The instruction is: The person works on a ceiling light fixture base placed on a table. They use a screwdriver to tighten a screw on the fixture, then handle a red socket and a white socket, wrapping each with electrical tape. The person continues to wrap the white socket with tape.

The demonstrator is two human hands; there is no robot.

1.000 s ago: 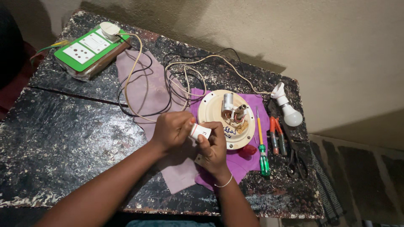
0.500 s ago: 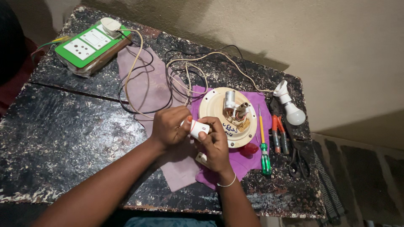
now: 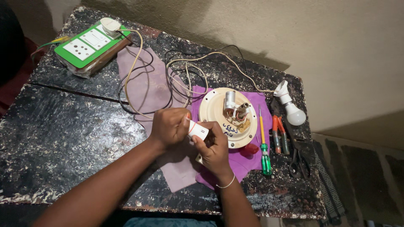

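White plastic cylinder point(image 3: 198, 130) looks light, rigid, slick; left hand point(image 3: 168, 127) and right hand point(image 3: 214, 147) both clamp its ends near the tabletop's point(image 3: 63, 138) front edge.

Two hands point(image 3: 168, 126), two cloths point(image 3: 145, 82), one bulb point(image 3: 294, 114), one socket board point(image 3: 86, 46) (green), one screwdriver point(image 3: 264, 147).

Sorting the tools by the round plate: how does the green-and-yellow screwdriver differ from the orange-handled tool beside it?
The green-and-yellow screwdriver is longer, reaching nearer the table's front edge; the orange-handled tool is shorter. The screwdriver lies closer to the round cream plate, on the purple cloth; the orange one lies further right, toward the scissors. Both lie flat, roughly parallel, with neither hand touching them.
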